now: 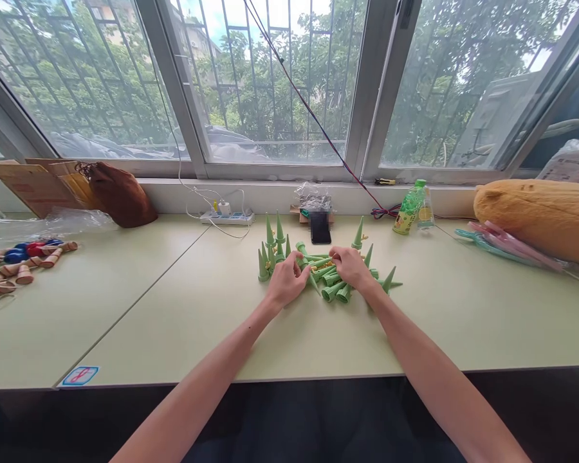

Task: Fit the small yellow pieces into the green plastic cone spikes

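Observation:
Green cone-shaped plastic spikes with small yellow parts are gathered near the middle of the table. Several stand upright on their wide ends at the left, such as one green spike (280, 229); others lie in a pile (330, 276) with their hollow ends toward me. My left hand (288, 278) is closed on a green plastic spike at the pile's left side, its fingers partly covering it. Over the top of the pile, my right hand (351, 265) has its fingertips pinched together. What they hold is too small and hidden to make out.
Behind the spikes lies a dark phone (320, 228) against a box with clear wrapping. A power strip (228, 218) is at back left, a green bottle (409, 209) at back right. Wooden toys (24, 273) lie far left; a tan plush (535, 218) is far right.

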Tool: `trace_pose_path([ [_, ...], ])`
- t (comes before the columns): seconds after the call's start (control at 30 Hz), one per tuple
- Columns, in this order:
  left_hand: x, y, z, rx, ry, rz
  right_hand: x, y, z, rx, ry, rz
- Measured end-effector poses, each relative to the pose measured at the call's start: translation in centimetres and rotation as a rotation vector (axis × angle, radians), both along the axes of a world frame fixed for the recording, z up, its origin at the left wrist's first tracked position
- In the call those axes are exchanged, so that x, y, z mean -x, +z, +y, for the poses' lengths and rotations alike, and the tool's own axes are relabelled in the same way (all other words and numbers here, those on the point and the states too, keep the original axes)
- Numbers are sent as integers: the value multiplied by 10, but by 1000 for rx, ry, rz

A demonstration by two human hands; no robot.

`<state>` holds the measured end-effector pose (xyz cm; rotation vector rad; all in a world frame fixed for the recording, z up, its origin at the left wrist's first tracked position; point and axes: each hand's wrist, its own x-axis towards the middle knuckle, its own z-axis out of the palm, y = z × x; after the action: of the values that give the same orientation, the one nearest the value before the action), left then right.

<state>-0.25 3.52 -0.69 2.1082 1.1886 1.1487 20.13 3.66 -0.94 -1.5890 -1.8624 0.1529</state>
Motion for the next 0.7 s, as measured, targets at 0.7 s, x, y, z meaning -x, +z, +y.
trace_pose_path([
  [0.7, -3, 1, -3, -11, -15, 207, -1, -9, 7, 54, -28, -3],
])
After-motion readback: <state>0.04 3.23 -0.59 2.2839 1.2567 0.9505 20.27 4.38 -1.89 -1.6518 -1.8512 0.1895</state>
